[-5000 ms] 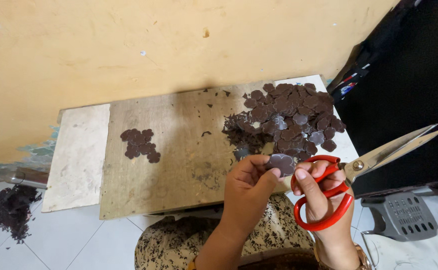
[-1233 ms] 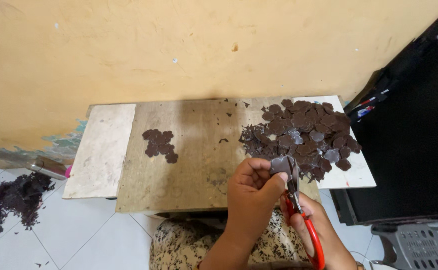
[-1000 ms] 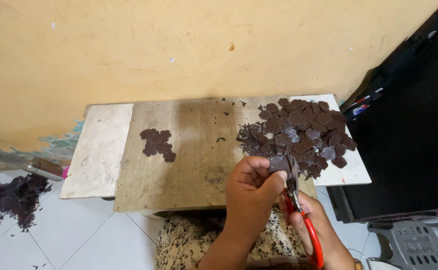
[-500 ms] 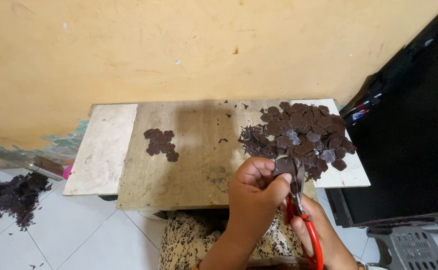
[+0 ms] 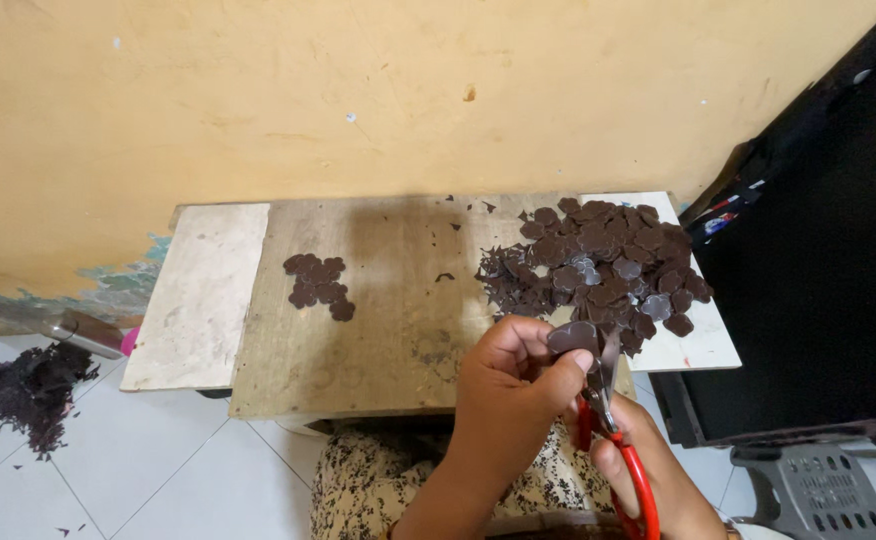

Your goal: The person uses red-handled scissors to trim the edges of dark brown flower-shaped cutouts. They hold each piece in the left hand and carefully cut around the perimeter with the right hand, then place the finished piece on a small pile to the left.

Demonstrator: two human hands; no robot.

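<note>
Head view, nearest first: the left hand point(image 5: 513, 395) pinches a small dark brown piece point(image 5: 571, 337) between thumb and fingers, holding it up to the blades of red-handled scissors point(image 5: 608, 420) gripped in the right hand point(image 5: 658, 480), whose fingers curl through the loops. Beyond, on the tabletop point(image 5: 398, 330), a big pile of brown pieces point(image 5: 598, 265) lies within reach at right, with a small separate cluster point(image 5: 318, 285) at left.
</note>
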